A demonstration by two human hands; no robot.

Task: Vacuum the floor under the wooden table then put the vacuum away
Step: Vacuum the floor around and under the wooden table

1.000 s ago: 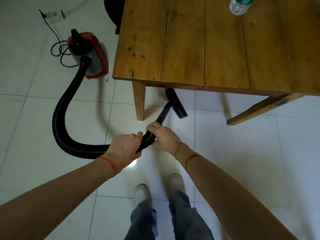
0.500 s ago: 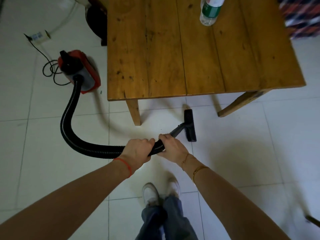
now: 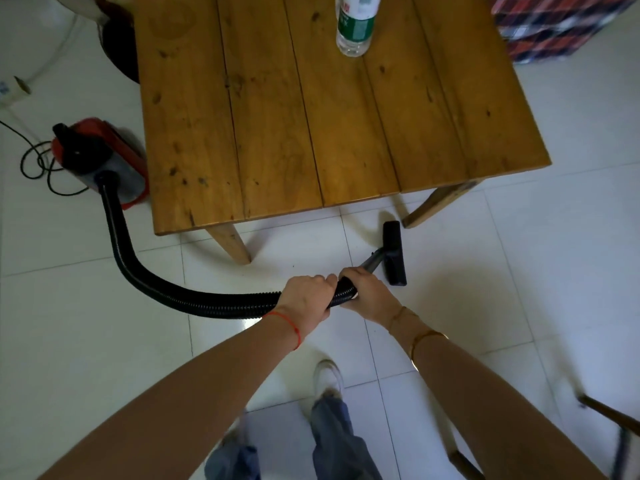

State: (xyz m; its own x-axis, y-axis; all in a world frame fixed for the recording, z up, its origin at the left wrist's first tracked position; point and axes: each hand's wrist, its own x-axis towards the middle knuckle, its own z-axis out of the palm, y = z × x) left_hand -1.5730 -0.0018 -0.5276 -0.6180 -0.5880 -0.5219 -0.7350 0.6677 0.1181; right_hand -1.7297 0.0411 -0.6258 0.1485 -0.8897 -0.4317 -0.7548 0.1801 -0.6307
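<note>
Both hands (image 3: 332, 294) grip hose (image 3: 207, 301); nozzle (image 3: 394, 252) just beyond right hand (image 3: 365, 294).

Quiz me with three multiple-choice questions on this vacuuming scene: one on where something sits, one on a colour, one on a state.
1. Where does the bottle stand?
A. on the wooden table
B. on the floor
C. on the vacuum

2. What colour is the vacuum's body?
A. blue
B. red
C. yellow

3. How is the hose held?
A. by the left hand alone
B. by nobody
C. by both hands

Answers:
1. A, it rests upright on the planks at the far edge.
2. B, its shell beside the table is red with black and grey parts.
3. C, the left hand and right hand both wrap it near the nozzle.
</note>
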